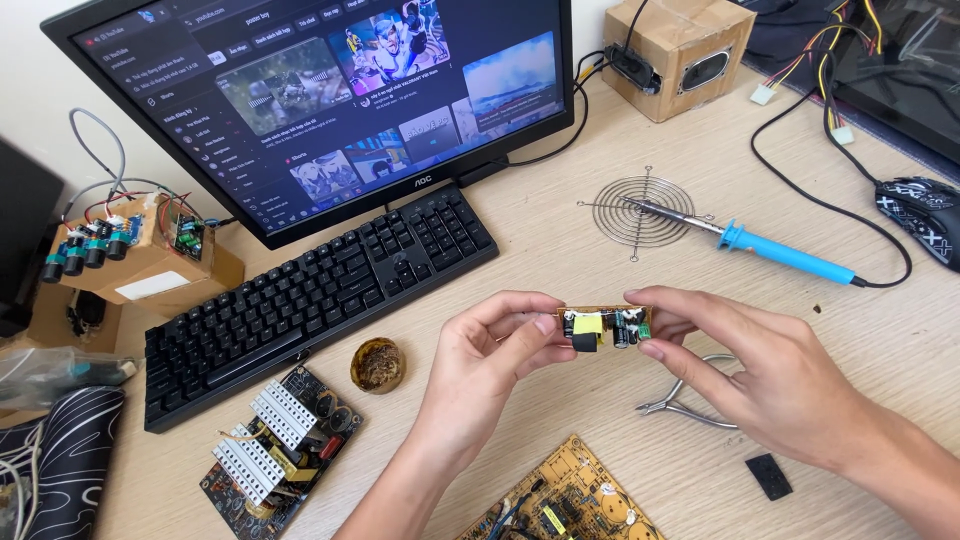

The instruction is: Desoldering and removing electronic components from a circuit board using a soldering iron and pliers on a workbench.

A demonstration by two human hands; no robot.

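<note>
A small circuit board [603, 327] is gripped by the fingers of the left hand [497, 345] and right hand [745, 370] — 1 end each — its long axis held level, left to right.

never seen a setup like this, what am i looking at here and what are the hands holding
This is one picture from a camera worn on a person's head, looking down at their own two bare hands over a light wooden desk. There is no machine. The left hand and the right hand together hold a small narrow circuit board with a yellow block on it, one hand pinching each end.

On the desk lie a black keyboard in front of a lit monitor, a blue-handled soldering iron resting on a round wire grille, small metal pliers, a round tin of brownish paste, two larger circuit boards near the bottom edge and a black computer mouse.
</note>
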